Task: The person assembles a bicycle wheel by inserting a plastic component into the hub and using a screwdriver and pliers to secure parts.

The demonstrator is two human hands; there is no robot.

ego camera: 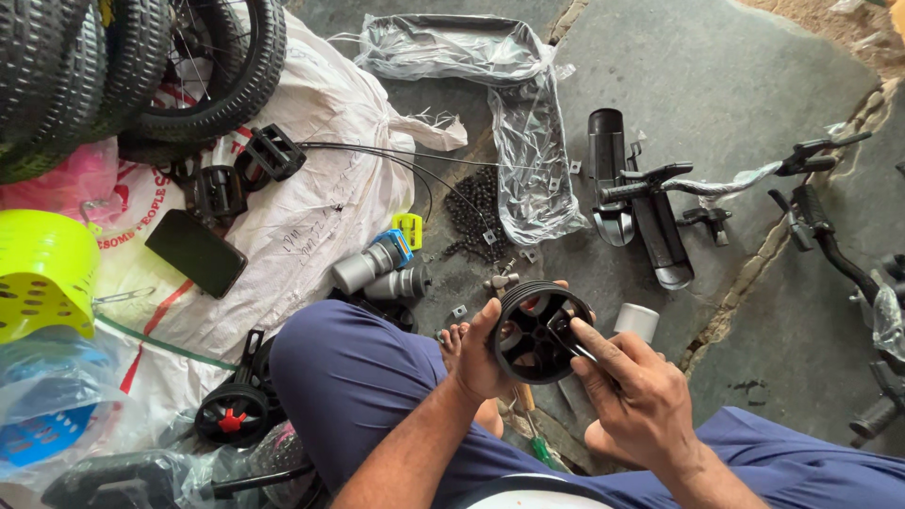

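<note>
At far left a yellow basket (38, 273), a phone (196, 253) and pedals (273, 151) lie on a white sack (311, 217) spread on the floor. At centre, the left hand (483, 353) grasps a small black wheel (537, 332), fingers clenched around its rim, above the knees. The right hand (636, 396) pinches a thin metal tool (570, 341) against the wheel's hub; black handlebars (660, 179) lie well apart on the stone floor (735, 85).

Grey stone slab floor (716, 85), cracked joints; white woven sack (311, 207) spread in daylight.

White printed sack (311, 203) – dark phone screen (196, 253) atop.
</note>
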